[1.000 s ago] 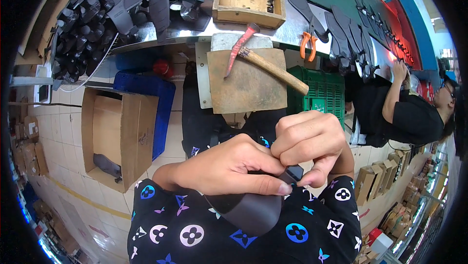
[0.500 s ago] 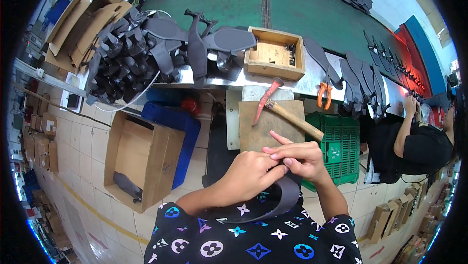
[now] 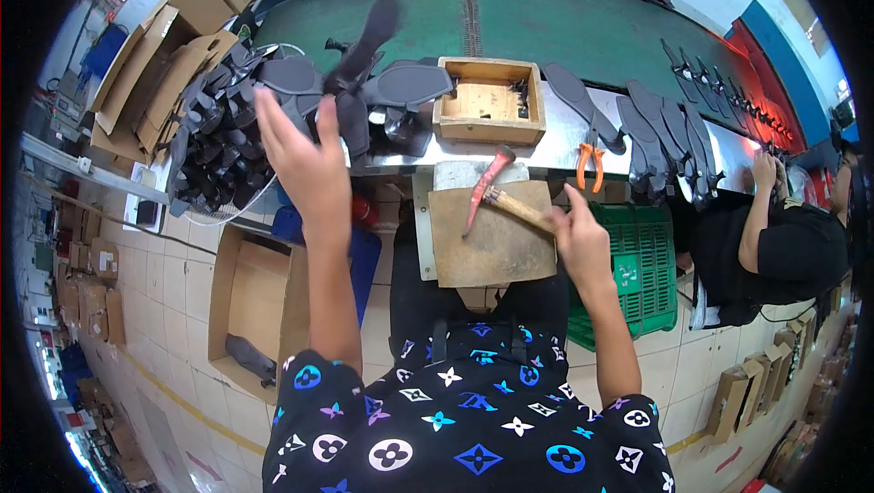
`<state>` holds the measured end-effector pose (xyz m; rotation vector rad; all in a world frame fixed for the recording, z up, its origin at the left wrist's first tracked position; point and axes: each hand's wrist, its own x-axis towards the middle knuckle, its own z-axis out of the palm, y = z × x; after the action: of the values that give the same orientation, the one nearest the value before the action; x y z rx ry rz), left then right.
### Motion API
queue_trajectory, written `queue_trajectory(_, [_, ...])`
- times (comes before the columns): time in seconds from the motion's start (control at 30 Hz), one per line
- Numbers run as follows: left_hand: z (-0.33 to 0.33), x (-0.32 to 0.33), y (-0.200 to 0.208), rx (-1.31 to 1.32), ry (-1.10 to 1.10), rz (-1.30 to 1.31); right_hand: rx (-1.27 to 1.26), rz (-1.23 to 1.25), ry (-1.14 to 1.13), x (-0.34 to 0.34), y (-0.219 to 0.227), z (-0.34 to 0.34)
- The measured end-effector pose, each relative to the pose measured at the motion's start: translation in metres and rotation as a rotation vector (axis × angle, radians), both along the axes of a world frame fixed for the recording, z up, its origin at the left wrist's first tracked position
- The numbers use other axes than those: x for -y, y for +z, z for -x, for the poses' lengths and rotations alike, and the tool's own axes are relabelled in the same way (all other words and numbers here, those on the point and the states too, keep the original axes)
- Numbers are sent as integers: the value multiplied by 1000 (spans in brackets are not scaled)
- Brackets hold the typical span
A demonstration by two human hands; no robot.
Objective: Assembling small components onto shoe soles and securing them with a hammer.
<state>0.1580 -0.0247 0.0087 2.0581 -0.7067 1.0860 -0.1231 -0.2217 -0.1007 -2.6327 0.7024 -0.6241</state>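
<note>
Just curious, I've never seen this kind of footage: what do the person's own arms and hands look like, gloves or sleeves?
Both are bare: no gloves on the left hand or right hand, no watch or rings visible. Forearms are uncovered; the black patterned garment has blue, white and purple shapes.

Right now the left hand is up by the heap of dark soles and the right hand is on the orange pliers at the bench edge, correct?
Not quite. In the head view the right hand is at the wooden handle of the hammer lying on the work board; the orange pliers lie untouched further back. The left hand is indeed raised by the heap of dark soles.
</note>
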Motion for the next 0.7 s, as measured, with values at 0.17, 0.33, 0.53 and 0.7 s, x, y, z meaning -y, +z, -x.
queue_trajectory(0.17, [153, -7, -46, -296, -846, -548, 94, -171, -276, 28, 2, -7])
queue_trajectory(0.33, [163, 19, -111, -182, -757, -958, 332, -447, -372, 57, -3, 1])
queue_trajectory(0.53, [124, 45, -89, -192, -798, -1054, 706, -975, -169, 45, 14, 75])
queue_trajectory(0.7, [63, 80, -59, -420, -937, -666, 979, -1052, -214, 21, 9, 161])
